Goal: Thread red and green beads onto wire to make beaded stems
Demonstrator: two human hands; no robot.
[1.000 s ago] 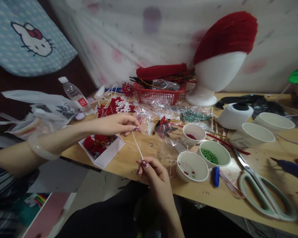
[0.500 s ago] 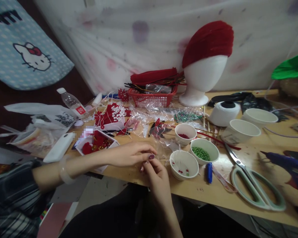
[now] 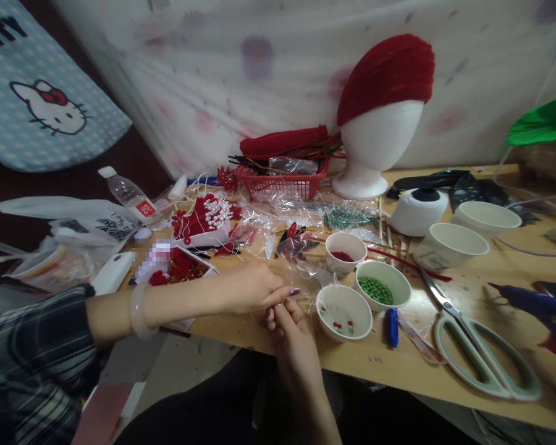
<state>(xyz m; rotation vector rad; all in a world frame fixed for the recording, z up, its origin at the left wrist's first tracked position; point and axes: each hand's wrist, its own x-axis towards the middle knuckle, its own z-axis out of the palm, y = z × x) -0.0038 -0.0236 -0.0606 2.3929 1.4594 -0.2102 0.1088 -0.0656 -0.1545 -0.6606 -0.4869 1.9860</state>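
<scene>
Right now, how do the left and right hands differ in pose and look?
The left hand extends from the picture's left, nearly level; the right hand extends up from the bottom edge. The left hand has a pale bracelet at its wrist; the right hand shows none. Both have dark, shiny nails, and their fingertips come together; anything between them is hidden.

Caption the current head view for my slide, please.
Left hand and right hand meet over a wooden table, with a cup of green beads and large scissors to their right.
</scene>
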